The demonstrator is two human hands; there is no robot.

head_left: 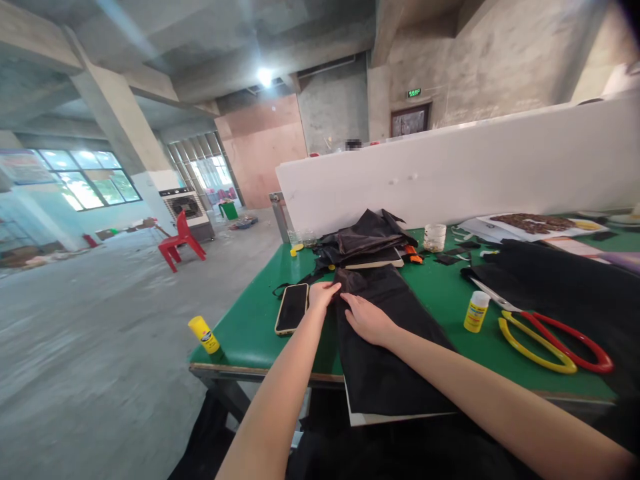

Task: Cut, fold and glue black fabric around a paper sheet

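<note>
A sheet of black fabric [390, 360] lies over a white board [380, 420], whose pale edge shows along the near side. My left hand [324, 293] pinches the fabric's folded left edge near its far corner. Close beside it, my right hand [367, 319] rests on the cloth with fingers stretched out, the fingertips near the same edge. A smartphone [293, 309] with a dark screen lies just left of my left hand. Beyond both hands is a crumpled heap of black fabric [367, 233] on another board.
Large scissors [545, 333] with red and yellow handles and a glue stick [477, 311] are at right on the green table [250, 320]. Another yellow glue stick [204, 335] stands at the left corner. A white partition [450, 173] rises behind; a red chair [181, 241] stands on the floor.
</note>
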